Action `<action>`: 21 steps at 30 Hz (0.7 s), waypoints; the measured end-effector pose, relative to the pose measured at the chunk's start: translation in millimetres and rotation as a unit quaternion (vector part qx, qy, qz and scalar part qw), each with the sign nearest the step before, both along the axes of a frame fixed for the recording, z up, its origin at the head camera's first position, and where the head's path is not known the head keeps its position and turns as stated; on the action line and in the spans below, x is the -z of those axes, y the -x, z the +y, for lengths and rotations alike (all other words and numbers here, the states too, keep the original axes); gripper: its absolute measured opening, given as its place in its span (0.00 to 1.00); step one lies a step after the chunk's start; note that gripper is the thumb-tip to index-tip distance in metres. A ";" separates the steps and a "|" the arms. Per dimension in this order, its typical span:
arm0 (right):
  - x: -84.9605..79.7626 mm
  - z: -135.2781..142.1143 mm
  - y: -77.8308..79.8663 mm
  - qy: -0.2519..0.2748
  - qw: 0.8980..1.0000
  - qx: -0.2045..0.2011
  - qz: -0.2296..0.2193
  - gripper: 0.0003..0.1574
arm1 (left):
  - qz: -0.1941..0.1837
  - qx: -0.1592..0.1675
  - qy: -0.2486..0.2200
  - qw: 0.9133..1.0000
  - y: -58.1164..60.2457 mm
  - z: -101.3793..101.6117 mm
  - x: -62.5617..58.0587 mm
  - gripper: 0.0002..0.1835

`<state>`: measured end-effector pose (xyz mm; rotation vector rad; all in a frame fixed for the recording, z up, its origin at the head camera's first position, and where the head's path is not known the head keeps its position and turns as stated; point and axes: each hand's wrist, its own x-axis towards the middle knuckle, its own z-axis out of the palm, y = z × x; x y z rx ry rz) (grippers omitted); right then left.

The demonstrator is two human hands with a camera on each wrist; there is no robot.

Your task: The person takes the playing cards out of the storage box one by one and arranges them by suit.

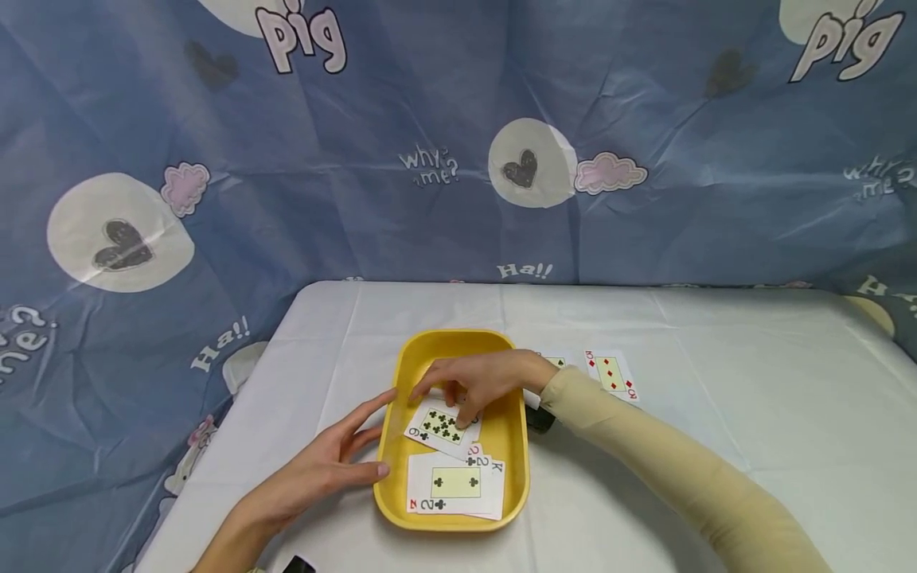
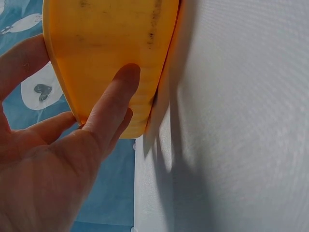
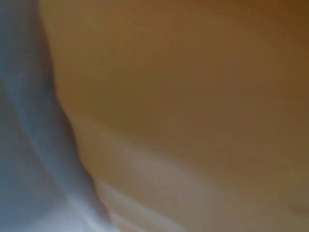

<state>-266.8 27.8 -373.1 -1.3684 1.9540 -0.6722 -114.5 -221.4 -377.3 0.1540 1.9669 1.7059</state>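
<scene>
A yellow tray (image 1: 516, 477) stands on the white-covered table, with playing cards inside. My left hand (image 1: 333, 469) rests at its left side, fingers extended; in the left wrist view, the thumb (image 2: 116, 96) lies along the outer wall and other fingers reach the rim. Over the tray, my right hand (image 1: 480, 382) bends its fingers around a nine of clubs (image 1: 437, 426), with the thumb on the card's face. Nearer me lies a two of clubs (image 1: 454, 483), with a king's corner showing from beneath. The right wrist view is blurred and mostly brownish yellow.
Right of the tray lies a diamonds card (image 1: 611, 374). Beside it another card (image 1: 556, 360) is partly hidden by my right forearm. A black object (image 1: 539, 418) sits under that wrist. A blue printed cloth (image 1: 458, 231) hangs behind the table (image 1: 716, 382).
</scene>
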 end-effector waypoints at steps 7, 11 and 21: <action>5.0 -5.3 0.1 -0.042 0.998 0.015 0.054 0.38 | 0.002 0.001 0.004 1.000 0.4 1.1 0.7 0.46; 4.2 -5.4 -1.6 -0.036 0.997 0.031 0.064 0.37 | -0.002 -0.004 0.007 1.000 0.7 0.8 1.7 0.46; 6.4 -3.9 -1.3 0.078 0.985 0.104 0.115 0.31 | 0.008 -0.001 0.004 1.000 0.8 0.4 3.7 0.46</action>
